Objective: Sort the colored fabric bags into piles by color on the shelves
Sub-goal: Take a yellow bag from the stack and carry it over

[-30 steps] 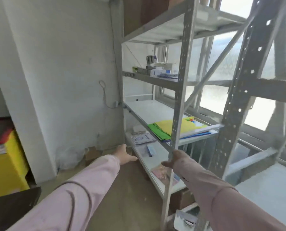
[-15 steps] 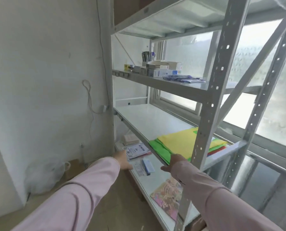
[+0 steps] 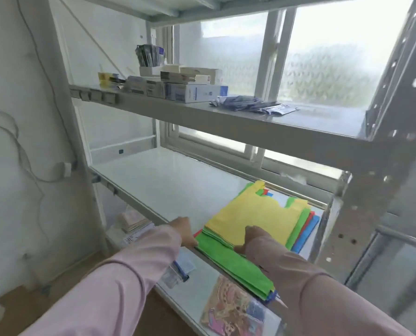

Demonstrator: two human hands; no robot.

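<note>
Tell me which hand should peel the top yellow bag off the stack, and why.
Right, most likely. The right hand lies on the yellow bag at its near edge. The left hand sits further left, against the corner of the green bags, off the yellow one.

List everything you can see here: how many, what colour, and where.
fabric bags: one stack, yellow on top, green, red, blue below, middle shelf right end
shelving rack: one, grey, against window
boxes: several, white and blue, upper shelf
dark packets: a few, upper shelf, right of boxes
picture sheet: one, multicoloured, lower shelf
cable: one, grey, left wall
left hand: pink sleeve, stack's left edge
right hand: pink sleeve, stack's front
</note>
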